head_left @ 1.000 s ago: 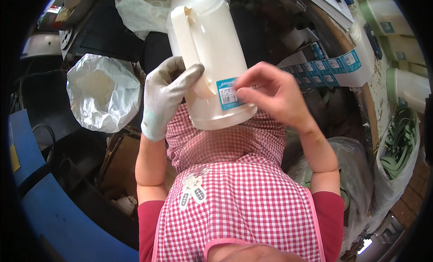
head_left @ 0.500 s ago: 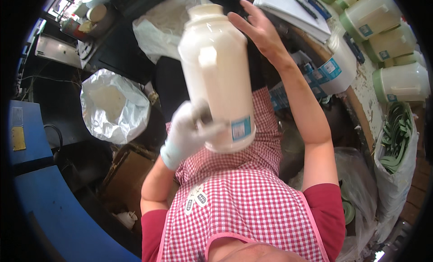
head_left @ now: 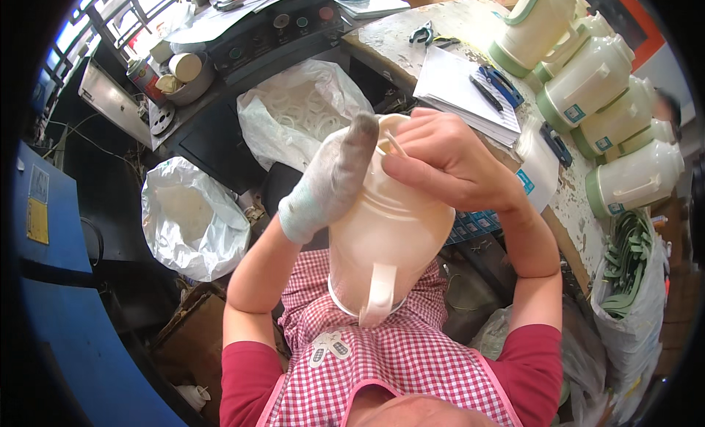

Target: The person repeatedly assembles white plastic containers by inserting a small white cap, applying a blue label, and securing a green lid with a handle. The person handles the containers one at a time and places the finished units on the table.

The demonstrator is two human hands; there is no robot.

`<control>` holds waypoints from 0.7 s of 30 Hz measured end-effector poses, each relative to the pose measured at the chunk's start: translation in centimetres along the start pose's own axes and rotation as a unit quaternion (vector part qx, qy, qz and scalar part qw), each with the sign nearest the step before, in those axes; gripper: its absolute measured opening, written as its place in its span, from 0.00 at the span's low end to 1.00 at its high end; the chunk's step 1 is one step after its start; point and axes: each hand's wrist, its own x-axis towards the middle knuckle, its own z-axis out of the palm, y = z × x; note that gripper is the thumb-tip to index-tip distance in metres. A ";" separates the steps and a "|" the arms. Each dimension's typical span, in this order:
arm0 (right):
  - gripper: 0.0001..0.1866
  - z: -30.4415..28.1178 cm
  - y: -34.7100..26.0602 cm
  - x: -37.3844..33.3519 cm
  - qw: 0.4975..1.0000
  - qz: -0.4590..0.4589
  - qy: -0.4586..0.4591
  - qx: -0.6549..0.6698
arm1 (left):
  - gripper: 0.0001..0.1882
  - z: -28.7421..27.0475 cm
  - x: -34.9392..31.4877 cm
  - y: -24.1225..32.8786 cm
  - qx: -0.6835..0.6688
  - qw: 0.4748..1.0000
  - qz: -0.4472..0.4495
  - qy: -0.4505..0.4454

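A cream plastic thermos jug body leans over my lap, its mouth away from me and its handle toward me. My left hand, in a white glove with a grimy thumb, is closed round the jug's neck from the left. At the mouth, my bare right hand has its fingers curled and pinches a thin whitish strip that rises at the rim. Whether the strip is part of a ring I cannot tell. My fingers hide much of the mouth.
A white bag of pale translucent rings lies ahead. Another white bag stands left, beside a blue cabinet. On the right-hand worn table are papers, pens and several cream-and-green jugs. A sack of green straps stands at right.
The jug has turned so its handle faces me, and its mouth has come nearer. My left hand has shifted from its lower side to the neck. My right hand, open before, now pinches the strip.
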 end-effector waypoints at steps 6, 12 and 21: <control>0.18 0.3 4.9 3.6 0.963 0.166 0.127 0.169 | 0.31 -1.9 -0.2 -0.6 -0.053 0.996 -0.067 0.015; 0.23 -13.5 29.4 12.2 0.841 0.042 0.361 0.400 | 0.51 -15.0 -8.2 3.6 -0.027 0.998 0.024 0.056; 0.08 12.2 26.9 12.5 0.959 0.069 -0.261 -0.080 | 0.60 -15.1 -17.8 6.5 0.205 0.805 0.046 0.555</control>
